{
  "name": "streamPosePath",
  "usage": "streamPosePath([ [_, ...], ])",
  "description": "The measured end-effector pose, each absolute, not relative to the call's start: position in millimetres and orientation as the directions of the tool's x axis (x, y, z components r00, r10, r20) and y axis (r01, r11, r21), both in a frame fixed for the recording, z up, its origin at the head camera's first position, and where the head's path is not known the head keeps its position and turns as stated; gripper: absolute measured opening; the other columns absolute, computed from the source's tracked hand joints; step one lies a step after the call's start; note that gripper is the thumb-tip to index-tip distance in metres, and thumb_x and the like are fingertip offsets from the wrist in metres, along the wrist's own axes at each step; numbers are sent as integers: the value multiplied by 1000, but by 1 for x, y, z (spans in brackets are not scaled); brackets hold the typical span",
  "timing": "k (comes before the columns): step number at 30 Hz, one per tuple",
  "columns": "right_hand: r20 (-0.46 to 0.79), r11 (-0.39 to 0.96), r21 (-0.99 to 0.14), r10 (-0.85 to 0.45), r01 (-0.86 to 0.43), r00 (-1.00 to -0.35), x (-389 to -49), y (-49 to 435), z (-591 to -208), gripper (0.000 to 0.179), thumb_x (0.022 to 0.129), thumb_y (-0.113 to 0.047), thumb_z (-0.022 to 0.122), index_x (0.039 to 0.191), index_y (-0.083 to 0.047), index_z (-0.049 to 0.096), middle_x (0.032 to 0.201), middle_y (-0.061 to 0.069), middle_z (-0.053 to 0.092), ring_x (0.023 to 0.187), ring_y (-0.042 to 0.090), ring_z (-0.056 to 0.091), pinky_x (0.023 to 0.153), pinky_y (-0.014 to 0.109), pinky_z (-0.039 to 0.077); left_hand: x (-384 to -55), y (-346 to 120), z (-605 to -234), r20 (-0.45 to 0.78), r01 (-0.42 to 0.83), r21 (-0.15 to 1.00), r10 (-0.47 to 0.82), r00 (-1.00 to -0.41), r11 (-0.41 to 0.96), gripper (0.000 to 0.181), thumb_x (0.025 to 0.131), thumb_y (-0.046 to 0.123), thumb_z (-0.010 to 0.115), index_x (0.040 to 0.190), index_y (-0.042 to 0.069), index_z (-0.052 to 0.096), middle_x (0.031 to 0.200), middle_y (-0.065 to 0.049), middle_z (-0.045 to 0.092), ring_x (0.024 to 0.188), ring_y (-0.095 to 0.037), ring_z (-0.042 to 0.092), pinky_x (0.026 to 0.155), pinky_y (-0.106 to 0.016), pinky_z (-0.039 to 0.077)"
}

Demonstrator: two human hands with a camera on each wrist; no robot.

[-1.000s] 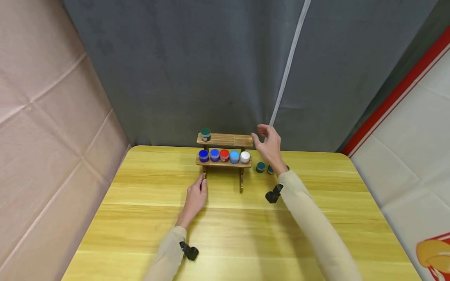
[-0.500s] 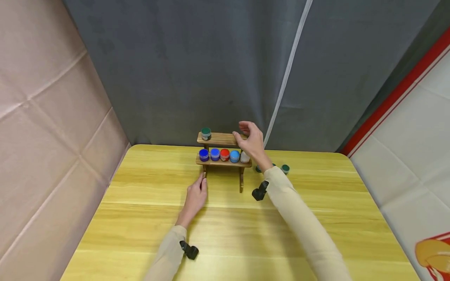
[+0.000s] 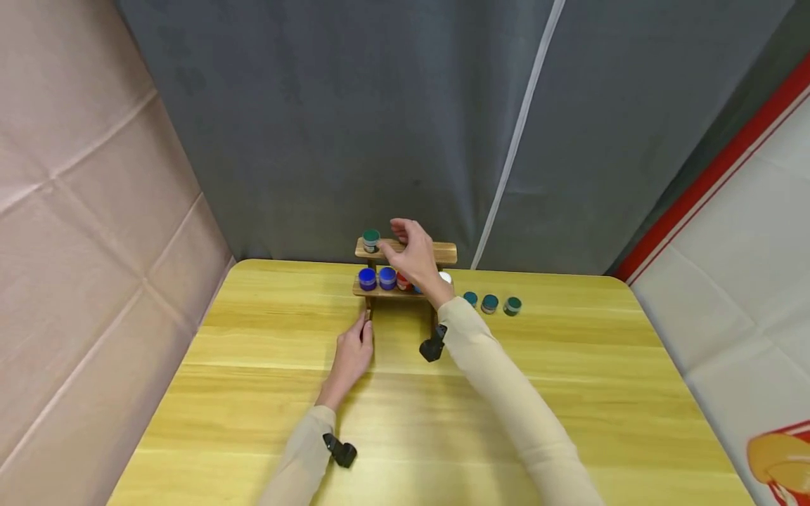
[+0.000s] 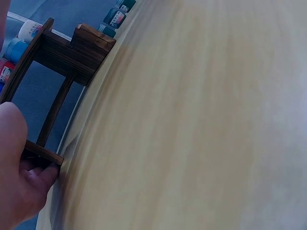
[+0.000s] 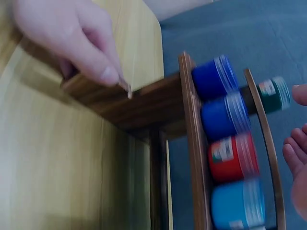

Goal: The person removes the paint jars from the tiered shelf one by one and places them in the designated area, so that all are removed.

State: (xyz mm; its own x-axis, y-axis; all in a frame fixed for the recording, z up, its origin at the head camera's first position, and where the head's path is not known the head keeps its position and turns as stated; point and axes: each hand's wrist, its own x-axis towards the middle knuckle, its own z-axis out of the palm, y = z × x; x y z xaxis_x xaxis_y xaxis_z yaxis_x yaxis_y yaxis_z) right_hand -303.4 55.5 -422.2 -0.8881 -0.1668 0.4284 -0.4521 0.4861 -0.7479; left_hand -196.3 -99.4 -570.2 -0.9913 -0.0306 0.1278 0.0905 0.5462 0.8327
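Wooden rack (image 3: 399, 293) in grip of left hand (image 3: 352, 353), top-shelf green jar (image 3: 370, 241) beside loose, empty right hand (image 3: 415, 258)

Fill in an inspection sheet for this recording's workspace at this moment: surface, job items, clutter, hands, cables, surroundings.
Surface: wood-grain tabletop.
Job items: two-tier wooden rack near the far edge; one green jar at the upper shelf's left end; lower shelf, left to right, dark-blue jar, blue jar, red jar, light-blue jar, white jar; three dark-green-lidded jars right of the rack.
Clutter: nothing seen.
Hands: left hand grips the rack's left leg; right hand, loosely curled, holds nothing visible beside the green jar.
Cables: nothing seen.
Surroundings: gray curtain behind; pinkish cloth left; red-edged white panel right.
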Motion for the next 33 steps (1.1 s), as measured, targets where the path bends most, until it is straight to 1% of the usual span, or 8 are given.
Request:
streamPosePath([
  [3,426,492,-746,-167,-450,-889,-301,45,-425,52,92,-20,75,135,2,56,128,18,60,118,34,60,106,38,51,-194,-99,-570,133,96,831,-29,-991,548,50,110,28,42,152,1,42,147,-24,51,134,-41,52,109,-51,45],
  [7,431,509,-731,-173,-455,-886,-299,36,-428,53,91,-20,76,135,3,56,125,18,60,114,30,60,103,37,52,-191,-98,-570,150,108,828,-31,-988,551,49,109,25,43,151,-1,43,146,-25,52,132,-42,53,108,-52,46],
  [14,462,540,-695,-170,-475,-870,-300,33,-432,44,92,-15,74,129,4,60,119,19,63,108,30,63,99,37,54,-193,-93,-572,210,160,803,-22,-977,574,48,109,23,45,150,-2,45,144,-26,54,130,-42,55,108,-53,47],
  [20,481,531,-696,-155,-483,-863,-299,36,-436,38,92,-14,75,125,1,63,115,18,65,105,29,64,96,37,55,-192,-92,-572,186,142,812,-20,-982,565,47,109,21,45,149,-2,46,142,-25,56,129,-43,56,107,-53,47],
  [27,527,488,-717,-88,-497,-846,-298,42,-436,38,91,-13,76,123,1,63,114,19,66,103,31,65,94,40,56,-193,-92,-570,193,147,813,-22,-981,564,47,109,24,44,149,-2,46,142,-25,56,129,-43,56,107,-53,48],
  [33,522,496,-726,-52,-476,-851,-299,54,-433,38,91,-14,76,123,0,63,116,18,65,104,30,65,95,39,56,-192,-92,-570,182,136,820,-28,-983,556,48,109,24,45,150,-1,45,143,-24,56,129,-42,57,106,-53,48],
])
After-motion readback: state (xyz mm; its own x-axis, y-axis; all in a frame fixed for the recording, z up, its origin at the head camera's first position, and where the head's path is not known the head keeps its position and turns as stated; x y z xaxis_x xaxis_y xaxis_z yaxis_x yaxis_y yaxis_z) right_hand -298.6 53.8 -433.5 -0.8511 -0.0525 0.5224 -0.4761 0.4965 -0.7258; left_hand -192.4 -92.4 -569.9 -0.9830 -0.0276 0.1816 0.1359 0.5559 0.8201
